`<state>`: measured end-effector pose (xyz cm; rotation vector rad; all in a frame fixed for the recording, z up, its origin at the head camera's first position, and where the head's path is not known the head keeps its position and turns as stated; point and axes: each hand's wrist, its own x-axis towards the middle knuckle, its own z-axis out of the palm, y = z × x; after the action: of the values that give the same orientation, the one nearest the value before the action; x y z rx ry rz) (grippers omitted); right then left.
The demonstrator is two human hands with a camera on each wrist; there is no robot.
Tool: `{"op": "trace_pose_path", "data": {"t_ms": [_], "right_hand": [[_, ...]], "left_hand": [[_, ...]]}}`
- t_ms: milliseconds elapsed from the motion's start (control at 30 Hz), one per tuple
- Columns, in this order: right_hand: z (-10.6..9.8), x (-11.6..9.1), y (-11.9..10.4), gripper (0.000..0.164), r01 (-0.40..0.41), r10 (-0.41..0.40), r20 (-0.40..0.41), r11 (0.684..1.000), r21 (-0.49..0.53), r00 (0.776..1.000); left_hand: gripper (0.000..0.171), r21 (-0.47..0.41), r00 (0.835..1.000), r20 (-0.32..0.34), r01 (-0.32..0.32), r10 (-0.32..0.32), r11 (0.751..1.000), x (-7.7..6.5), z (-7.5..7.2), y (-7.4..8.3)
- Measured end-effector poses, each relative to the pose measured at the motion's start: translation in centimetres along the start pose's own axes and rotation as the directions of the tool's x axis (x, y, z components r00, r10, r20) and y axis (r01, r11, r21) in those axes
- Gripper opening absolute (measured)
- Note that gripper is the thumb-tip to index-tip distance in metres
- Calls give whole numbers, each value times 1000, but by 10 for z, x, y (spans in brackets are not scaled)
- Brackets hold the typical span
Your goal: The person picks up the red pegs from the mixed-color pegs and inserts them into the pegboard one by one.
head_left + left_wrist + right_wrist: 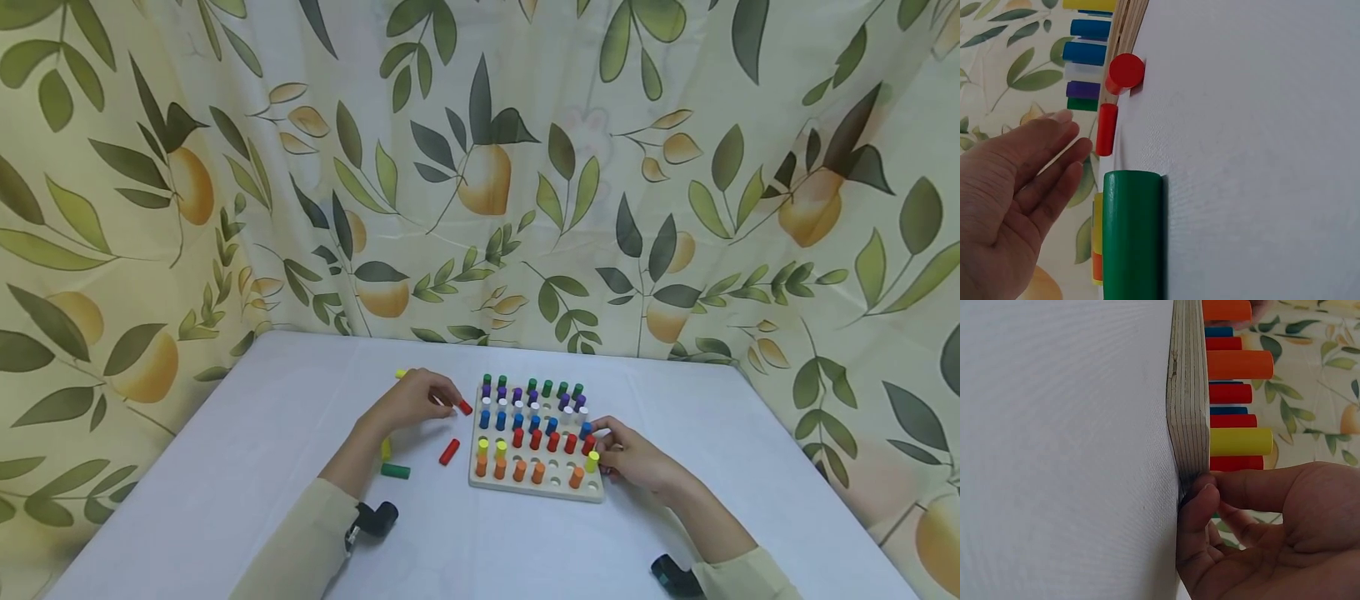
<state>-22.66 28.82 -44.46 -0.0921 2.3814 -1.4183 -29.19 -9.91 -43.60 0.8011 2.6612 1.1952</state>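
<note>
My left hand point(417, 398) reaches over the table just left of the wooden pegboard point(525, 489), its fingers bent lightly and holding nothing. Right by its fingertips lies a red peg point(465, 407); the left wrist view shows a small gap between that peg point(1107, 130) and the fingers. A second red peg point(449, 452) lies nearer to me. At the board's near right corner, my right hand point(633, 457) grips the edge between thumb and fingers, beside a standing yellow peg point(592, 462). The right wrist view shows the thumb against the layered side of the board point(1188, 431).
Colored pegs stand in rows: green point(547, 388), purple, white, blue point(518, 422), red, yellow and orange point(519, 471), with some holes bare. Loose on the left lie a green peg point(395, 471) and yellow pegs point(386, 449). A leaf-patterned curtain point(480, 250) hangs behind the white-covered table.
</note>
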Motion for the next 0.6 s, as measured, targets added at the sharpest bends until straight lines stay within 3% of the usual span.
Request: {"op": "trace_pose_path", "data": {"t_ms": [600], "right_hand": [[0, -2, -1, 41, -9, 9, -13, 1000, -5, 1000]], "left_hand": [[20, 8, 999, -28, 28, -28, 1000, 15, 8, -7]]}}
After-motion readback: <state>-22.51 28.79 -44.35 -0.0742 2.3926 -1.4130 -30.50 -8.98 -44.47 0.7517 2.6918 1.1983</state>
